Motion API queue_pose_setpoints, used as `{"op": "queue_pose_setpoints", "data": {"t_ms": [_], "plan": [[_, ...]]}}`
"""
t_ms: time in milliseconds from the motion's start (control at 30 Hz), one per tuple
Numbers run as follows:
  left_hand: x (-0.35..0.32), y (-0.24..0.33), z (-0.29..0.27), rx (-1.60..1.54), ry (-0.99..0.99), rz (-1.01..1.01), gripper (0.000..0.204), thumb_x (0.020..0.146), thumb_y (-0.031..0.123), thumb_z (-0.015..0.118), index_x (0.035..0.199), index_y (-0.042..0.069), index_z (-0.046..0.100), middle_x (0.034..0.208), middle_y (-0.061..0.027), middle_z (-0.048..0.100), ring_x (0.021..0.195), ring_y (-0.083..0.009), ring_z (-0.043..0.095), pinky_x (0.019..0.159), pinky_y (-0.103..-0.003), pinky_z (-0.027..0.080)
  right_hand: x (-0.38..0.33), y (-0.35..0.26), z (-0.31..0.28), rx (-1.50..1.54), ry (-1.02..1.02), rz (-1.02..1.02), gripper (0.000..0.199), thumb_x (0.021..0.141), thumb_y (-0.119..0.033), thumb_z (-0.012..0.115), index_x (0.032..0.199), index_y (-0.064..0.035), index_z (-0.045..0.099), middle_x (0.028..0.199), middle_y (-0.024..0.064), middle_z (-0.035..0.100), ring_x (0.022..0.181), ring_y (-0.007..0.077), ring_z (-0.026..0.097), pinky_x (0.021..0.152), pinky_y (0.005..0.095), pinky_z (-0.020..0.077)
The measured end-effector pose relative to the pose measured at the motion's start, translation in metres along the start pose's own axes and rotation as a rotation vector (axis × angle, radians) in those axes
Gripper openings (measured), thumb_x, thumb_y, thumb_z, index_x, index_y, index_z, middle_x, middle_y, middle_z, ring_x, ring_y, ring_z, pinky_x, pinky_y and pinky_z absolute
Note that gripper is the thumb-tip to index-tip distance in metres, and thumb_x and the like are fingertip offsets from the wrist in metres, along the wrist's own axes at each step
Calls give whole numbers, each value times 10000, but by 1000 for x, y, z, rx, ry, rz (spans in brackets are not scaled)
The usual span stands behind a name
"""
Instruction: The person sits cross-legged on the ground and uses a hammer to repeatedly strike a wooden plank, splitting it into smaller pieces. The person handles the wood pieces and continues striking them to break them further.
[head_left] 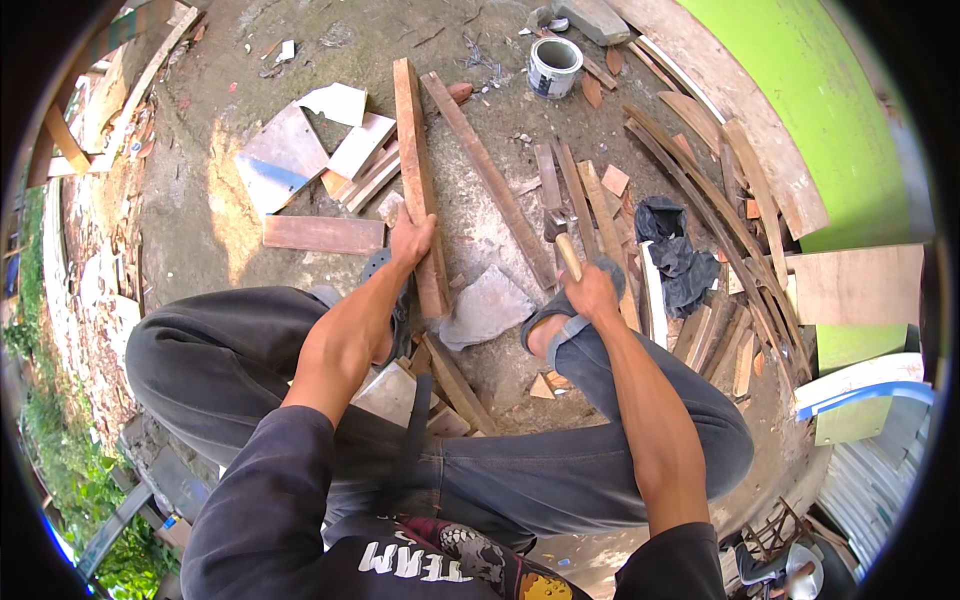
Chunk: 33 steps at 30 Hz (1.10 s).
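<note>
My left hand (410, 238) is closed around the edge of a thick reddish-brown wooden beam (412, 140), which points away from me between my feet. In my right hand (592, 292) is a hammer (569, 257), gripped by its pale wooden handle. The dark metal head is at the far end, over the wood strips by my right foot. A flat grey stone (487, 308) lies between my feet, touching or close to the beam's near end. A long thin wood strip (490, 180) lies just right of the beam.
Broken white-faced boards (283, 160) and a short brown plank (322, 234) lie to the left. At the far right stand an open paint can (554, 68) and a stone block (592, 20). Several wood strips (700, 190) and a black plastic bag (682, 265) lie along the right, before a green wall (800, 90).
</note>
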<state>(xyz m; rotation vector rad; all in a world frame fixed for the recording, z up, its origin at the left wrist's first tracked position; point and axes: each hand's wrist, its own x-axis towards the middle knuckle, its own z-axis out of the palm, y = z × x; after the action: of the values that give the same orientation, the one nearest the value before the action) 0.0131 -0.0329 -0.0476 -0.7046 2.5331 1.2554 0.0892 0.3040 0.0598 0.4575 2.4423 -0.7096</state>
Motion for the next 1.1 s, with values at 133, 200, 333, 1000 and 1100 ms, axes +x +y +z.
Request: {"op": "queue_pose_setpoints", "data": {"t_ms": [133,200,333,1000,1100], "plan": [[4,-7,4,56,-37,-10,792,808,425,650,1442,24,397,1237,-295,622,1149,-439,607,984,-456,474,-22,-7,6,85,-42,37,485,875,-416,669,995,53,675,913,334,673,943,478,658,854,507,495],[3,-15,6,4,-58,0,807,814,421,652,1455,14,379,1230,-304,622,1143,-436,612,988,-449,471,-31,-8,13,120,-46,29,493,872,-423,673,987,56,672,883,337,668,924,475,660,841,500,496],[-8,4,24,-211,-99,-15,723,830,368,657,1397,-13,421,1183,-274,646,1105,-392,638,974,-445,475,-38,-14,7,98,-34,43,478,874,-416,671,958,54,671,875,336,666,908,483,657,829,507,498],[13,30,-13,28,43,13,778,812,386,632,1451,23,378,1204,-293,639,1131,-438,618,984,-465,471,-29,-22,25,168,10,-4,471,884,-384,666,920,84,635,864,356,656,888,508,651,825,530,499],[13,22,-14,96,29,-32,784,816,390,625,1455,13,372,1210,-298,636,1130,-443,618,990,-464,470,-31,-26,32,143,-40,-11,470,887,-382,664,933,85,631,862,360,654,885,510,652,816,534,501]]}}
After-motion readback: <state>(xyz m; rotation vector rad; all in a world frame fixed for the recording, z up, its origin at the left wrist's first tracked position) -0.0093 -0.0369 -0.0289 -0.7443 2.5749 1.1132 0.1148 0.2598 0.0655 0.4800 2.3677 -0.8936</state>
